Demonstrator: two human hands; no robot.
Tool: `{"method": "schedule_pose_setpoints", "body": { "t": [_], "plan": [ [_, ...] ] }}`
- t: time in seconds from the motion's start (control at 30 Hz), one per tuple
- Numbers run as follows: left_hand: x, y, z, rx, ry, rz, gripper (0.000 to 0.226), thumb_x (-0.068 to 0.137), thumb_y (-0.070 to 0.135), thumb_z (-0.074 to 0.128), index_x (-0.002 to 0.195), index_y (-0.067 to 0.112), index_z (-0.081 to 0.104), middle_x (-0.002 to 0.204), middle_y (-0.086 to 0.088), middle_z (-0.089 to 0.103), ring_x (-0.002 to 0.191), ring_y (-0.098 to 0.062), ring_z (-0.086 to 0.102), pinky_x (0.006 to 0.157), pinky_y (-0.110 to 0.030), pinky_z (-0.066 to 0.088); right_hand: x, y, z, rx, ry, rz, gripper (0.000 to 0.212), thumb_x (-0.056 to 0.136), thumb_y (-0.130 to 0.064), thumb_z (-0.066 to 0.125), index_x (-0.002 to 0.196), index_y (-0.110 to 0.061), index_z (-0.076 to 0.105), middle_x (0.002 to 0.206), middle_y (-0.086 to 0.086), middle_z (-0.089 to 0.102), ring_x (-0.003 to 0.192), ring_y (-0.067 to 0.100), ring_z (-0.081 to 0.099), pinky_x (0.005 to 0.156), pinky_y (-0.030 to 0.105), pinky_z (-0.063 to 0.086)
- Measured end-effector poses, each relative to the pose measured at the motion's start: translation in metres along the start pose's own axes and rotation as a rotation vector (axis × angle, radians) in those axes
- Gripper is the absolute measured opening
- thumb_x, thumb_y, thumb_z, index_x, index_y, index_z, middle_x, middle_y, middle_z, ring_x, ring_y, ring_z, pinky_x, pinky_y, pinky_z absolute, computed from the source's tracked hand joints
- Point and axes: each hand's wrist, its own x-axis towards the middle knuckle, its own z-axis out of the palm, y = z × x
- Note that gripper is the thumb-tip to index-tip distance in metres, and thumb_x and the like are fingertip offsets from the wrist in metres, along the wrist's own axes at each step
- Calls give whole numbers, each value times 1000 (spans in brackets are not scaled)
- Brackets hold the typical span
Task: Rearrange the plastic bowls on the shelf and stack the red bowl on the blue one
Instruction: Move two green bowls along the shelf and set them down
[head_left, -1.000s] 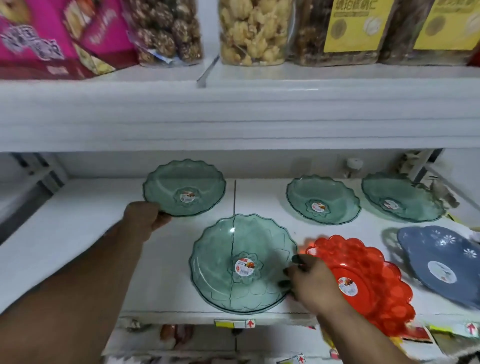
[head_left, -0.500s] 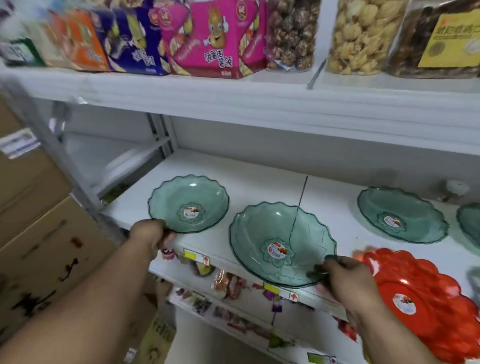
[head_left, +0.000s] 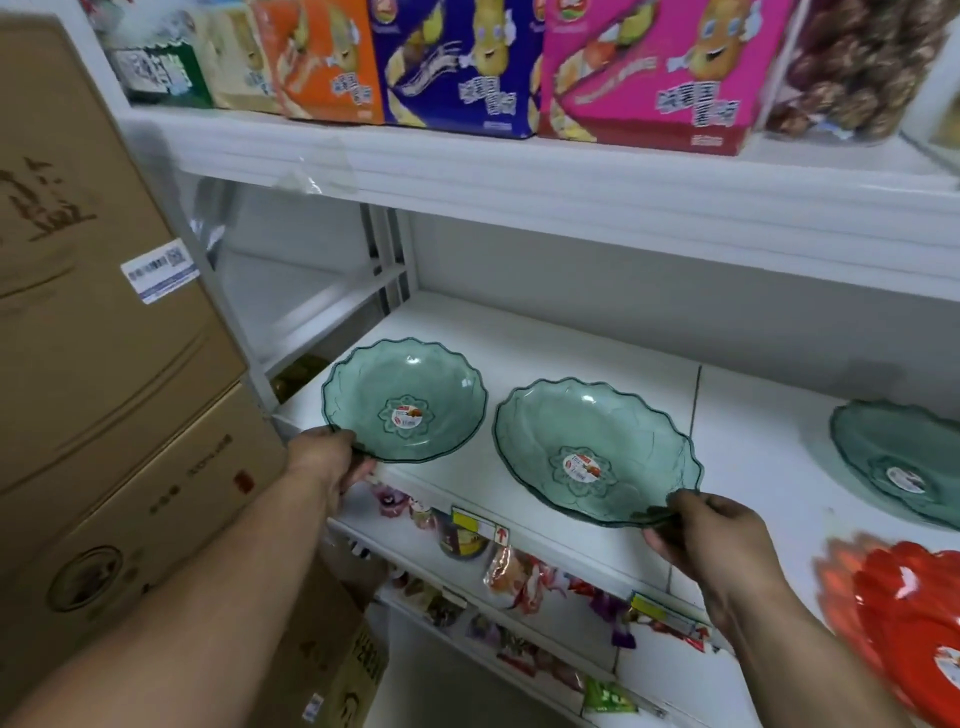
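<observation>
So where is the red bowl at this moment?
In the head view the red bowl sits at the lower right edge on the white shelf, partly cut off, right of the right hand and in front of a green bowl.

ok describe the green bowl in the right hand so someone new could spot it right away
On the white middle shelf, below the snack boxes, three clear green bowls sit in a row. It is the middle green bowl, held at its front rim by the right hand. It is tilted, nearer the shelf's front edge than its neighbours.
</observation>
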Motion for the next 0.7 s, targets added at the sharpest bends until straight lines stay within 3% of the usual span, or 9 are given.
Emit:
{"method": "schedule_pose_setpoints", "body": {
  "t": [0.17, 0.33, 0.5, 0.63, 0.7],
  "plan": [
    [21, 8, 2, -36, -6, -11, 12, 97, 5, 53, 108, 5, 59, 89, -15, 66, 70, -27, 69, 45, -27, 59, 15, -10, 31, 11, 12, -17, 11, 91, -4, 60, 88, 6, 63, 87, 23, 65, 76, 31, 66, 90, 42, 58],
    [43, 17, 16, -56, 6, -8, 14, 96, 4, 56, 109, 4, 61, 97, -19, 69, 70, -29, 70, 52, -33, 61, 42, -29, 50, 12, 2, -42, 13, 92, -5, 58, 83, 3, 64, 86, 23, 69, 74, 34, 69, 68, 29, 62],
    [72, 22, 36, -83, 7, 8, 17, 94, 2, 56, 110, 5, 61, 94, -17, 70, 73, -29, 72, 54, -32, 62, 73, -47, 70, 16, 5, -32, 14, 93, -5, 56, 83, 2, 64, 87, 25, 70, 77, 34, 66, 63, 29, 60],
    [96, 28, 56, -99, -1, -4, 7, 93, 0, 56, 93, 4, 61, 86, -15, 68, 69, -29, 69, 54, -34, 61, 96, -59, 93, -1, 2, 1, 14, 95, -10, 55, 88, 0, 62, 83, 24, 69, 64, 29, 64, 53, 27, 59],
    [114, 31, 67, -96, -25, -8, 10, 93, 2, 56, 89, 5, 64, 84, -15, 69, 68, -28, 69, 63, -37, 62, 109, -63, 109, -10, -1, -8, 15, 95, -11, 54, 87, -1, 62, 76, 22, 69, 55, 25, 63, 49, 25, 58]
  ]
}}
